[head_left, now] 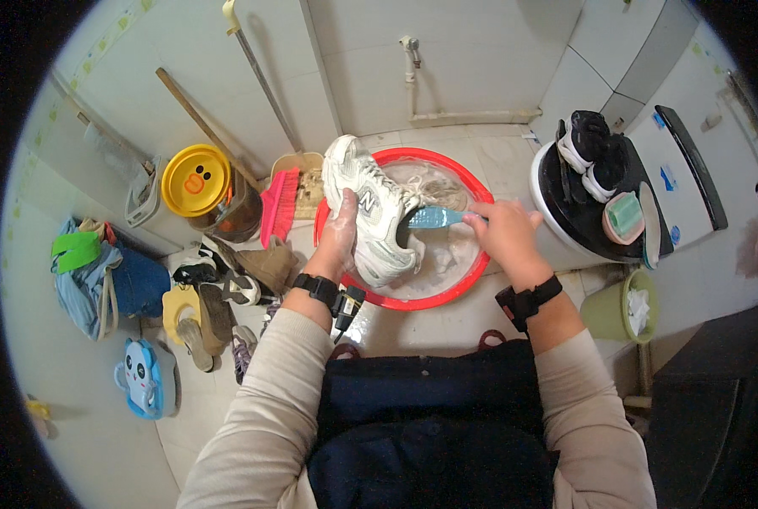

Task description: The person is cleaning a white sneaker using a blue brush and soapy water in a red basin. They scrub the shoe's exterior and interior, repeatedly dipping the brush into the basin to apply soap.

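My left hand point(340, 232) grips a white New Balance sneaker point(372, 210) by its side, holding it tilted over a red plastic basin point(410, 304). In my right hand point(509, 232) is the handle of a blue scrubbing brush point(436, 217). The brush's head reaches to the shoe's dark opening, and its bristles are hidden from me. Cloudy, sudsy water point(458, 257) fills the basin. Pale laces or a second shoe point(439, 191) lie partly sunk at the basin's far side; I cannot tell which.
At the right, black-and-white shoes point(592, 153) and a soap dish point(624, 219) sit on a black toilet lid point(560, 191). A green bin point(608, 312) stands below. Leftward are a pink broom point(280, 207), a yellow-lidded bucket point(195, 181), several shoes point(210, 305) and a blue container point(143, 382).
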### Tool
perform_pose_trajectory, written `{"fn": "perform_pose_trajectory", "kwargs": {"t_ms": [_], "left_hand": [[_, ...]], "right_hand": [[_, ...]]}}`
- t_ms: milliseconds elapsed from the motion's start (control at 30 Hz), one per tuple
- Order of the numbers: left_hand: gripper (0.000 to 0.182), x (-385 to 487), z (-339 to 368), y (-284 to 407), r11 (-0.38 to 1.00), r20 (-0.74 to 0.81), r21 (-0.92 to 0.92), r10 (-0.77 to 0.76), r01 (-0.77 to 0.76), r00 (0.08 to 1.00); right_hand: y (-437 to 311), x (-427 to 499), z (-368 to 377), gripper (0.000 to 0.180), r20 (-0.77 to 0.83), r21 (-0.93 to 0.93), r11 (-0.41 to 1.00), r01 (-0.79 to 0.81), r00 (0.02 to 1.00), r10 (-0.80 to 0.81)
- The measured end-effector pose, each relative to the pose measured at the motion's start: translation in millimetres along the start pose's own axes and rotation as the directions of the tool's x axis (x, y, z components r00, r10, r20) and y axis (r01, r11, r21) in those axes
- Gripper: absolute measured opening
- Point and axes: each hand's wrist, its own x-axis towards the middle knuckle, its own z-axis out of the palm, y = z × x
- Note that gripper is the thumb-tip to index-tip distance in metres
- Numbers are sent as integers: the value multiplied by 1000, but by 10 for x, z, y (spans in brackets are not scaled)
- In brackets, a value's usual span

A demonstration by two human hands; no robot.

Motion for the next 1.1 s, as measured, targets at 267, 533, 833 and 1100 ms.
{"fn": "perform_pose_trajectory", "kwargs": {"t_ms": [267, 533, 833, 1100], "left_hand": [[70, -93, 156, -21, 981, 62, -177, -74, 84, 995], [73, -142, 144, 46, 983, 112, -183, 41, -20, 993], [78, -189, 228, 31, 992, 101, -125, -7, 20, 995], [78, -125, 176, -37, 996, 129, -81, -20, 31, 991]], "right_hand": [[-366, 36, 126, 31, -107, 105, 993, 50, 994, -39], [22, 165, 93, 28, -319, -85, 993, 83, 942, -106], [58, 185, 118, 31, -288, -62, 998, 6, 957, -23], [-26, 207, -16, 35, -239, -182, 980, -80, 970, 35]]}}
